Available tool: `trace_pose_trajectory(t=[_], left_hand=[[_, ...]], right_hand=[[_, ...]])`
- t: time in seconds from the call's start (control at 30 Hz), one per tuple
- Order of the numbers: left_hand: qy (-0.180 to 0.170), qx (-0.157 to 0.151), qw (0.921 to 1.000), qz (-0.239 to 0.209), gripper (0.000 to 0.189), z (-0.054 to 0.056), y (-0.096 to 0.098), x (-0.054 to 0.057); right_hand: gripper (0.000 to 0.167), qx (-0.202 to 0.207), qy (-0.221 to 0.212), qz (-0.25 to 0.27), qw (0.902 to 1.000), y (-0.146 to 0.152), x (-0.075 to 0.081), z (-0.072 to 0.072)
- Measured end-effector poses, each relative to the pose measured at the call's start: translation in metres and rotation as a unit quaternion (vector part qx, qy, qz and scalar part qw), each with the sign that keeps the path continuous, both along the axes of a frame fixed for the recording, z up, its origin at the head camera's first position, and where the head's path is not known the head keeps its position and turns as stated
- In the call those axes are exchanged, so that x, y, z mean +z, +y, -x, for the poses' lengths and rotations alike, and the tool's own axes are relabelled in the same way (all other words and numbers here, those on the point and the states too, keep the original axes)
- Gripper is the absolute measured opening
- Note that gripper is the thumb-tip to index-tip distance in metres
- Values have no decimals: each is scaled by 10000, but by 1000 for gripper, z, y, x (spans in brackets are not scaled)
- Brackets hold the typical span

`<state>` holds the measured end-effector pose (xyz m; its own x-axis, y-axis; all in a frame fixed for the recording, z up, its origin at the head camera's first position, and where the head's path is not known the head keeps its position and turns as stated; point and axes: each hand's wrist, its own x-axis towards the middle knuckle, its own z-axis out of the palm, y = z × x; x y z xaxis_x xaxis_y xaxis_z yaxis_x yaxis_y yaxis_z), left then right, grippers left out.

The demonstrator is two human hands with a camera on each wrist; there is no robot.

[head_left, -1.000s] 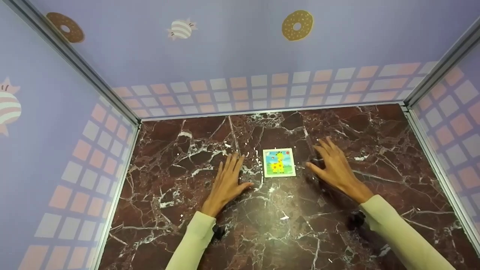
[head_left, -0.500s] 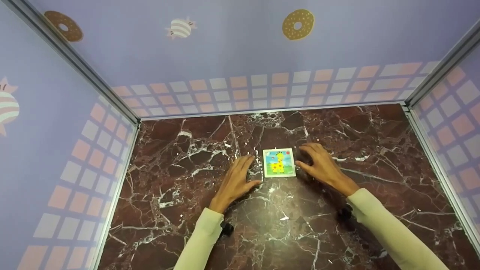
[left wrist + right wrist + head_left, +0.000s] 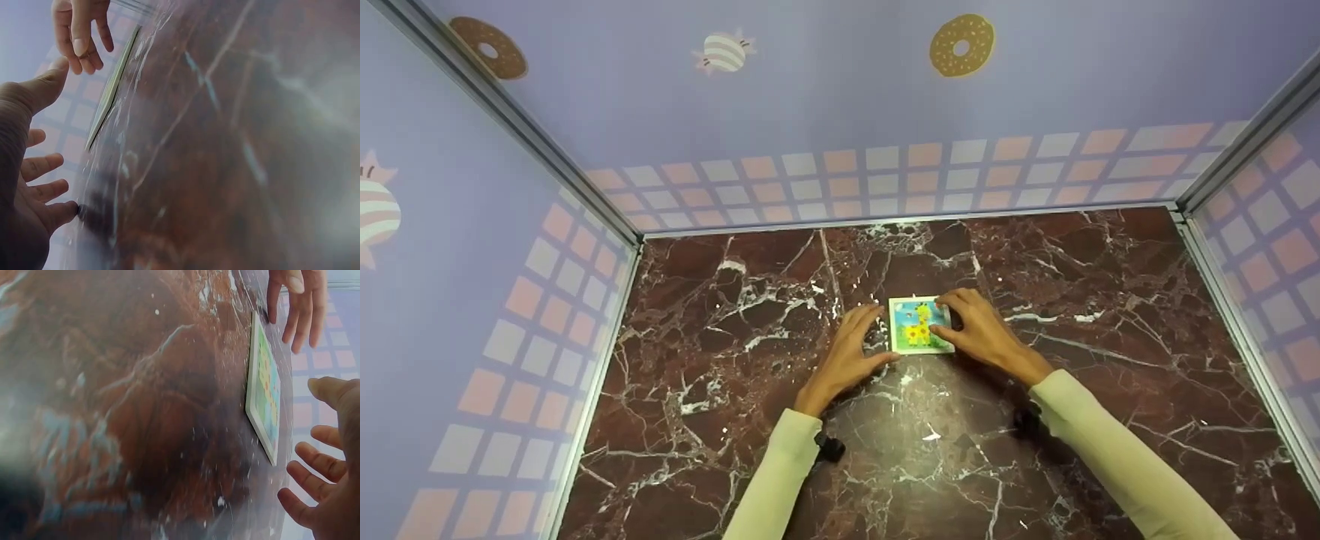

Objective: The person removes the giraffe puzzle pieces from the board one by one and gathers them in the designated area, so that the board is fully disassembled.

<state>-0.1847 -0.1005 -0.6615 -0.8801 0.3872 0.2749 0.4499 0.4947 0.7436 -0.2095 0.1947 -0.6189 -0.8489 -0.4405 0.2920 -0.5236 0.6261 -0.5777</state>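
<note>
A small square giraffe picture puzzle [image 3: 915, 326] in a pale frame lies flat on the dark red marbled table. My left hand [image 3: 849, 358] is just left of it, fingers spread and slightly bent, thumb tip at the lower left corner in the head view. From the right, my right hand [image 3: 981, 330] reaches over the puzzle's right edge, its thumb and fingertips overlapping the picture in the head view. In the right wrist view the puzzle [image 3: 264, 385] lies apart from the right hand's fingers [image 3: 318, 461]. Neither hand grips anything.
Marbled tabletop [image 3: 720, 450] surrounds the puzzle. A lilac back wall [image 3: 825, 97] with printed tiles and sweets stands behind it, and side panels [image 3: 457, 300] rise left and right. A dark wrist camera [image 3: 830, 448] sits by the left cuff.
Both hands have moved inward toward the puzzle, the right one leftward until it overlaps the right edge, the left one rightward to beside the left edge. The puzzle stays in place.
</note>
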Motion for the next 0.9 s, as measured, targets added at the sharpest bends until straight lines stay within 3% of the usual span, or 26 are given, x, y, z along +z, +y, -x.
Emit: trace_pose_trajectory(t=[0.3, 0.43, 0.57, 0.7, 0.77, 0.9], left_hand=[[-124, 24, 9998, -134, 88, 9, 5, -9], [-211, -55, 9996, -200, 90, 13, 5, -8], [137, -215, 9988, 410, 91, 14, 3, 1], [643, -211, 9889, 1321, 95, 14, 4, 4], [707, -133, 9833, 1669, 98, 15, 5, 3], [626, -25, 9746, 2150, 101, 16, 5, -2]], right_hand=[[48, 176, -25, 65, 9998, -14, -4, 8], [49, 249, -80, 148, 9995, -21, -5, 10], [50, 270, -159, 150, 9994, -27, -7, 11], [49, 247, -189, 200, 9993, -29, -11, 13], [48, 271, -149, 298, 9991, -30, -16, 16], [48, 326, -6, 535, 9980, -27, -39, 29]])
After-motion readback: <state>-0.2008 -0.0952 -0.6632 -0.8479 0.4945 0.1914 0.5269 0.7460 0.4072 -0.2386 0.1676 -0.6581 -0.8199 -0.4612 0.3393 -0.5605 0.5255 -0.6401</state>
